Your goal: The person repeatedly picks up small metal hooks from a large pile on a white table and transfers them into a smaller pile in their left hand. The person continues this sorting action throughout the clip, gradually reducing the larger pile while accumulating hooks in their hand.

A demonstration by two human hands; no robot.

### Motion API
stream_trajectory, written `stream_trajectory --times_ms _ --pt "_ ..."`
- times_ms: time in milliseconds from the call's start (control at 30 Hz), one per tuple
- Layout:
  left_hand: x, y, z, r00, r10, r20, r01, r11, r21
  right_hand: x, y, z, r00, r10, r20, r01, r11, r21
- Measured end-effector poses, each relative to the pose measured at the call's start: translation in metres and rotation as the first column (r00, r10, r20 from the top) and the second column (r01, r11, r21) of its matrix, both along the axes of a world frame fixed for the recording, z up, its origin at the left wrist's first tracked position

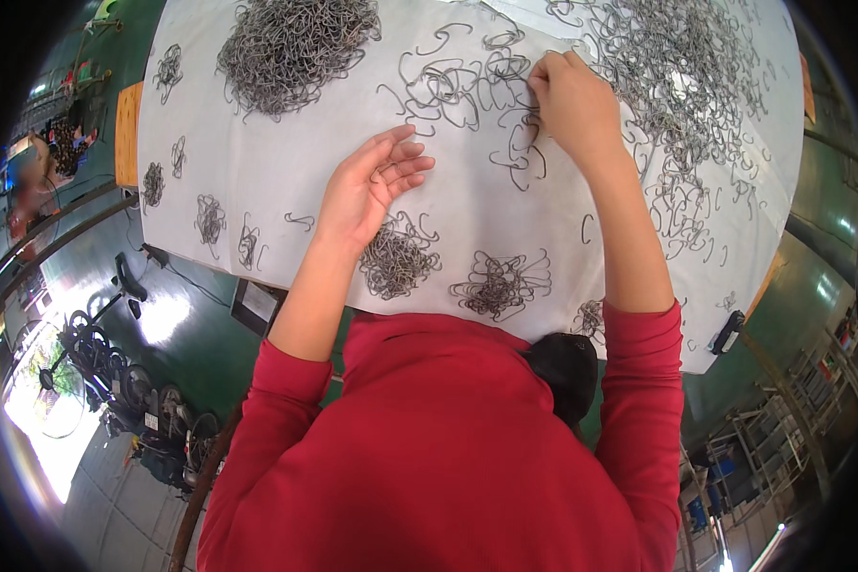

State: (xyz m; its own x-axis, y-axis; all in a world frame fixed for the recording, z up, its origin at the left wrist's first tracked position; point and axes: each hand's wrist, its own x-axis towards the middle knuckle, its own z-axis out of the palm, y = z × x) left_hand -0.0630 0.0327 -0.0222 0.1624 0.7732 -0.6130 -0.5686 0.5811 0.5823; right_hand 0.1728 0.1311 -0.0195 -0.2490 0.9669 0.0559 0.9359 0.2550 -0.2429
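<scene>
Many bent grey wire hooks lie on a white-covered table (286,181) before me. My right hand (574,105) reaches to the far middle, fingers bent and pinched together beside a loose spread of hooks (448,88). Its fingertips are partly hidden, so what they grip cannot be made out. Nearer to me, my left hand (367,181) hovers with its palm turned inward and fingers apart, slightly curled. A thin dark line shows at its palm; whether that is a wire cannot be told. Just below this hand sits a small heap of hooks (398,259), with another small heap (501,284) to its right.
A large dense hook pile (296,52) stands at the far left, and a wide scatter of hooks (686,86) covers the far right. Small bunches (210,221) line the left side. A black object (729,332) rests at the right edge. Bicycles (133,381) stand behind left.
</scene>
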Motion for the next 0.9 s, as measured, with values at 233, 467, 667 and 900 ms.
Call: stream_trajectory --times_ms 233,467,667,900 --pt "-0.001 0.000 0.000 1.000 -0.005 0.006 0.005 1.000 -0.004 0.009 0.009 0.007 0.993 0.098 -0.059 -0.105 0.985 -0.138" --pt "0.001 -0.001 0.000 1.000 0.008 0.011 -0.008 1.000 -0.004 0.012 0.012 0.018 0.954 -0.136 -0.268 0.125 0.990 -0.059" --pt "0.019 0.005 0.006 0.997 -0.052 0.060 0.052 0.999 -0.004 0.003 0.003 0.002 0.998 0.017 -0.060 -0.022 0.996 -0.083" --pt "0.052 0.025 0.010 0.943 0.041 0.329 -0.007 0.995 -0.103 -0.009 -0.032 0.041 0.879 -0.026 -0.476 -0.129 0.948 -0.290"
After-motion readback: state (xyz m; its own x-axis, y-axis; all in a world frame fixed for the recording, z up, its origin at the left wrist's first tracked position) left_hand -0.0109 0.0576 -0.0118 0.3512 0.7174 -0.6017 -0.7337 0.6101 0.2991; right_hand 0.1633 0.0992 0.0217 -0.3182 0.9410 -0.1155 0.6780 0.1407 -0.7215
